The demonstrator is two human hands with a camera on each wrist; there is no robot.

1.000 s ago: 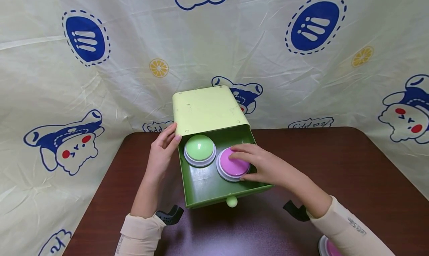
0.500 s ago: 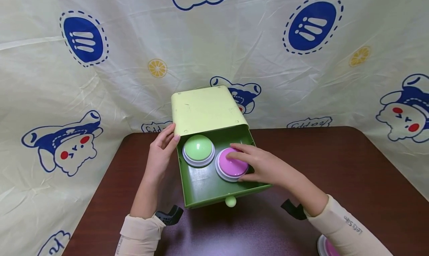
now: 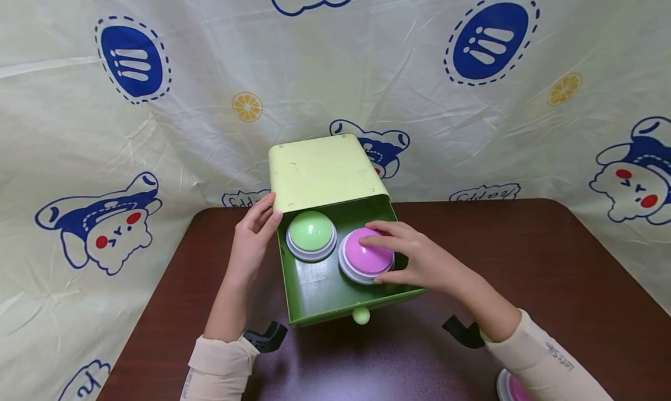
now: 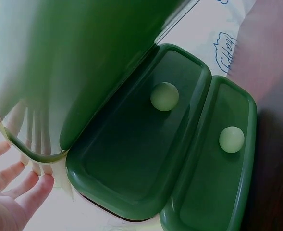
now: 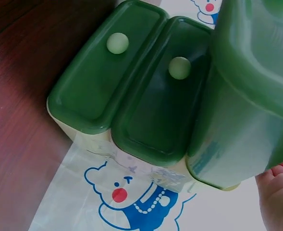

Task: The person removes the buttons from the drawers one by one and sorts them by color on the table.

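A pale green drawer cabinet (image 3: 325, 173) stands at the back of the table, its green top drawer (image 3: 320, 299) pulled out. Inside are a green buzzer button (image 3: 311, 232) at the left and a pink buzzer button (image 3: 368, 252) at the right, both domed on white bases. My right hand (image 3: 419, 254) holds the pink button, thumb at its near rim and fingertips over the dome and far side. With extended fingers, my left hand (image 3: 250, 238) touches the cabinet's left side by the front edge. Both buttons are hidden in the wrist views.
Two lower drawers, a middle one (image 4: 127, 149) and a bottom one (image 4: 213, 183), are closed, with round knobs. Another pink buzzer button (image 3: 516, 387) lies near the front right, partly under the right sleeve. A printed sheet (image 3: 314, 57) hangs behind the brown table (image 3: 503, 243).
The pink button in the drawer has shifted slightly right, with my right hand's fingers moving along with it. My left hand and the drawer have stayed in place.
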